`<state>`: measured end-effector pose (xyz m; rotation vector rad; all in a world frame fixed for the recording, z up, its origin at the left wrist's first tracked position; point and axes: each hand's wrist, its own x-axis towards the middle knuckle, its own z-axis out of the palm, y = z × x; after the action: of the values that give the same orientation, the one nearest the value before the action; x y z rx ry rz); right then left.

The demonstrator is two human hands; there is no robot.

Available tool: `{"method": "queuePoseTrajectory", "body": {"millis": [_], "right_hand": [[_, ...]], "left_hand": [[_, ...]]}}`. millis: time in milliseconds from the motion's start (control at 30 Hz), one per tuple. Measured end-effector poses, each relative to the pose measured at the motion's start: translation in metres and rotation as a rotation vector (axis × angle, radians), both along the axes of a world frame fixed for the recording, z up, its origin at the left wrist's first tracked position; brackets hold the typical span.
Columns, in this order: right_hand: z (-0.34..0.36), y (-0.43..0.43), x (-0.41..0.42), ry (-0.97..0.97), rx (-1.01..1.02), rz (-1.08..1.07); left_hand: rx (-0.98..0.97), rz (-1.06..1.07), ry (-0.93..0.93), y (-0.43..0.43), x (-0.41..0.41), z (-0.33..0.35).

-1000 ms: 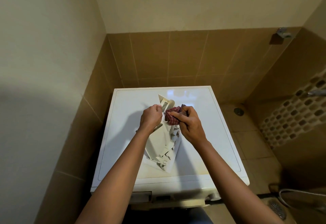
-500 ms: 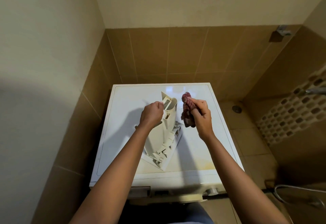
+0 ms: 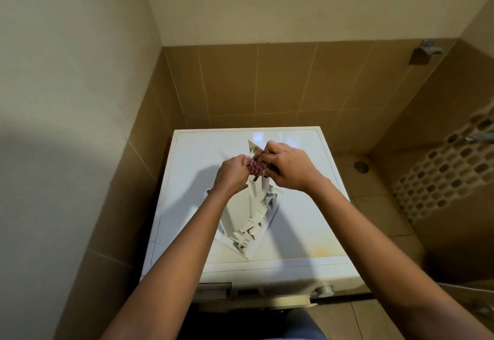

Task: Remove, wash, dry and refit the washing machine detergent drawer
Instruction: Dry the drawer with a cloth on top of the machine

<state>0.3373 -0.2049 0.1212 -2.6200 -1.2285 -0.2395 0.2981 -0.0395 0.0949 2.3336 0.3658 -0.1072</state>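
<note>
The white detergent drawer (image 3: 250, 216) stands on end, tilted, on the washing machine top (image 3: 307, 222), its front panel down near the front edge. My left hand (image 3: 230, 172) grips the drawer's upper left side. A red checked cloth (image 3: 256, 166) is bunched at the drawer's upper end. My right hand (image 3: 288, 166) pinches this cloth and presses it against the top of the drawer. The drawer's upper end is mostly hidden behind both hands and the cloth.
The machine sits in a tiled corner, with the wall close on the left and behind. Its empty drawer slot (image 3: 213, 287) shows at the front left and a knob (image 3: 324, 290) at the front right. A floor drain (image 3: 361, 166) lies to the right.
My right hand has brought the cloth from beside the drawer's right side back onto its upper end, close to my left hand. The drawer stays on end in the same place.
</note>
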Motion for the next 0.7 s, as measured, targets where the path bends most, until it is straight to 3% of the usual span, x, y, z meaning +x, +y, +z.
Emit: {"method": "queuePoseTrajectory", "body": {"millis": [567, 633, 700], "right_hand": [[-0.023, 0.01, -0.02, 0.181, 0.439, -0.156], [-0.026, 0.013, -0.022, 0.266, 0.544, -0.219], [-0.022, 0.016, -0.021, 0.468, 0.781, -0.345]], "left_hand": [[0.012, 0.022, 0.016, -0.001, 0.002, -0.003], [0.025, 0.022, 0.004, -0.001, 0.002, -0.005], [0.058, 0.018, -0.011, -0.002, 0.002, -0.006]]}}
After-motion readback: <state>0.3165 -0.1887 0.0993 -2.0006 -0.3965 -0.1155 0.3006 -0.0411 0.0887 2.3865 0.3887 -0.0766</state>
